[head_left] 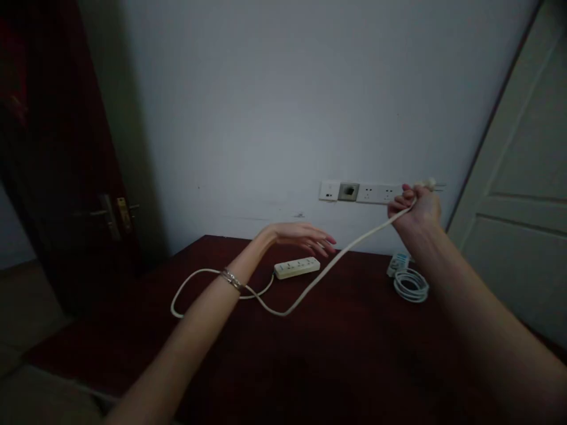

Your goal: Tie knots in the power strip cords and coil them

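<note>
A white power strip (296, 268) lies on the dark red table. Its white cord (349, 246) loops across the tabletop, passes under my left forearm and rises to my right hand. My right hand (419, 206) is closed around the cord's plug end (430, 184), raised in front of the wall sockets; metal prongs stick out to the right. My left hand (303, 235), with a bracelet on the wrist, hovers just above the power strip. Its fingers are stretched out and hold nothing.
Wall sockets (372, 193) line the wall behind the table (283, 354). A coiled pale cable (411, 285) with a small boxy adapter (397, 264) lies at the table's back right. A dark door (57, 147) stands at left, a pale door (522, 177) at right.
</note>
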A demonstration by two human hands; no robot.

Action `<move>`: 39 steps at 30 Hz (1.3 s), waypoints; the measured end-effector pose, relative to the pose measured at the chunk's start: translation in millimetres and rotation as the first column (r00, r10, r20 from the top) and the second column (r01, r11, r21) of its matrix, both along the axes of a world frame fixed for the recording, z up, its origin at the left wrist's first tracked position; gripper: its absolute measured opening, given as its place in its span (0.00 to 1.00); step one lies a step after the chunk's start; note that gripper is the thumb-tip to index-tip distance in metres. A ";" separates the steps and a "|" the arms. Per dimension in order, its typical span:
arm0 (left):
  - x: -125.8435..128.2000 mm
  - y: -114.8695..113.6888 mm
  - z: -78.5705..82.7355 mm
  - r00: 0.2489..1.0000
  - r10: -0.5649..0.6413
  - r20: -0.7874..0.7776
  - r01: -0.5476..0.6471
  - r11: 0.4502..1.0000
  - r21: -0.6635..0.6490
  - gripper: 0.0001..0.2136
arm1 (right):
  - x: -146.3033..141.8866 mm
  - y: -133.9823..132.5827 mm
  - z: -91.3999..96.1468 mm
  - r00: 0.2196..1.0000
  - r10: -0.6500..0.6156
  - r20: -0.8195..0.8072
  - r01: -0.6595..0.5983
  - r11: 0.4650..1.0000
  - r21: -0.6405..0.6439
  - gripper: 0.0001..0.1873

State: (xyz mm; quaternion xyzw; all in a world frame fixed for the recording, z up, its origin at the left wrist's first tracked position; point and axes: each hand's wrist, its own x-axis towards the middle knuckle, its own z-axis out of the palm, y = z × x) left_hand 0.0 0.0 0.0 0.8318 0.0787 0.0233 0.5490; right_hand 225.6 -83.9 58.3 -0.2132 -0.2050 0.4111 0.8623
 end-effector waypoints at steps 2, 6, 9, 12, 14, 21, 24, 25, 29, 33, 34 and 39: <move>1.8 -13.3 2.3 0.996 -0.082 0.021 0.084 0.994 -0.068 0.21 | -3.4 2.1 -0.9 1.000 0.006 -0.030 -0.006 1.000 0.009 0.14; -2.1 -32.2 -8.0 0.980 -0.192 -0.049 0.187 0.977 -0.098 0.17 | -1.7 7.9 -11.3 0.998 0.039 -0.047 -0.037 0.999 0.034 0.15; -10.5 -34.7 -13.0 0.996 -0.026 0.082 0.033 0.995 -0.089 0.12 | 4.9 14.1 -25.7 0.998 0.062 -0.004 -0.062 0.998 -0.022 0.16; -18.9 -34.4 -9.3 0.974 0.132 0.184 -0.122 0.990 -0.065 0.12 | 10.8 21.4 -44.9 0.987 0.112 0.116 -0.093 0.983 -0.161 0.16; -22.1 -35.4 -4.9 0.934 0.239 0.266 -0.233 0.971 -0.056 0.13 | 11.9 25.9 -59.9 0.956 0.186 0.228 -0.129 0.961 -0.243 0.14; -24.3 -38.8 2.2 0.740 0.441 0.508 -0.478 0.876 -0.064 0.14 | -1.2 28.7 -100.1 0.624 0.620 0.475 -0.287 0.748 -0.599 0.17; -28.1 -37.3 3.7 0.714 0.491 0.499 -0.548 0.836 -0.038 0.13 | -5.1 23.1 -93.9 0.408 0.687 0.601 -0.190 0.708 -0.680 0.19; -29.7 -36.6 4.1 0.713 0.500 0.491 -0.559 0.829 -0.033 0.13 | -6.0 21.2 -88.9 0.377 0.659 0.651 -0.151 0.737 -0.659 0.19; -36.2 -33.3 5.2 0.722 0.486 0.493 -0.537 0.843 -0.046 0.12 | -14.9 15.6 -70.7 0.411 0.487 0.771 -0.108 0.865 -0.490 0.15; -42.5 -27.6 5.6 0.656 0.500 0.565 -0.546 0.832 -0.102 0.12 | -33.9 12.2 -75.3 0.323 0.617 0.718 -0.384 0.779 -0.496 0.22; -43.9 -25.5 5.6 0.623 0.512 0.591 -0.557 0.821 -0.124 0.12 | -38.3 11.9 -79.5 0.261 0.677 0.688 -0.488 0.708 -0.511 0.25; -48.0 -11.0 5.4 0.431 0.566 0.703 -0.616 0.754 -0.229 0.14 | -48.1 16.6 -96.7 0.121 0.758 0.641 -0.770 0.479 -0.422 0.30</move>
